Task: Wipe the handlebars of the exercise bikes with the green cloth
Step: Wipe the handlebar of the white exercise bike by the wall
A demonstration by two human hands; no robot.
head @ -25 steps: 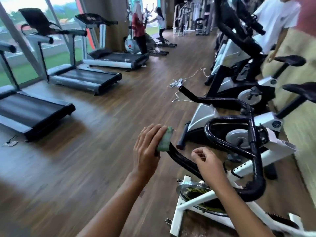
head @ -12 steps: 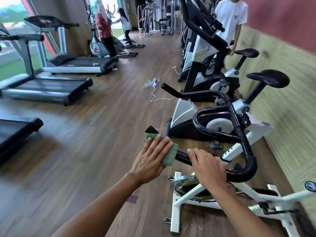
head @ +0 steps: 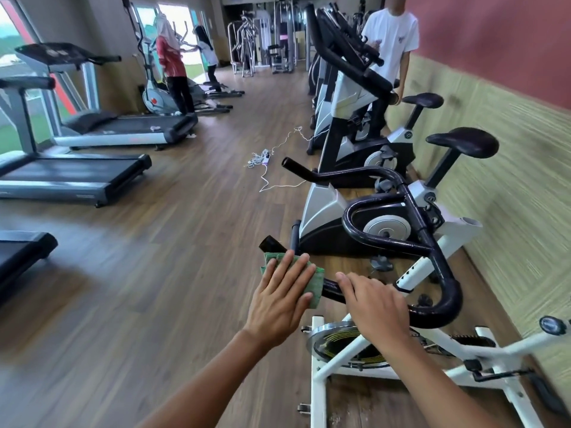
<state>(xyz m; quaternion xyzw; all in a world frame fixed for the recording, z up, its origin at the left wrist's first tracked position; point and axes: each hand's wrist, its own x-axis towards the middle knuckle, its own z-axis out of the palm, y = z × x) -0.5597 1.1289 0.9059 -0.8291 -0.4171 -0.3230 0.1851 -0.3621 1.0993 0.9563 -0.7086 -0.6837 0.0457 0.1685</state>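
Observation:
The green cloth is draped over the near end of the black handlebar of the white exercise bike right in front of me. My left hand presses flat on the cloth with its fingers straight and spread. Only the bar's open tip pokes out beyond the cloth. My right hand lies over the same bar just right of the cloth, fingers bent over it. A second bike's handlebar stands behind.
More exercise bikes line the right wall, and a person in a white shirt stands among them. Treadmills fill the left side. A power strip with white cable lies on the wooden floor between. Two people stand at the far machines.
My left hand went from wrapping the cloth around the bar's tip to pressing it flat with straight fingers. My view swung right and closer to the bike. The right hand stayed on the bar.

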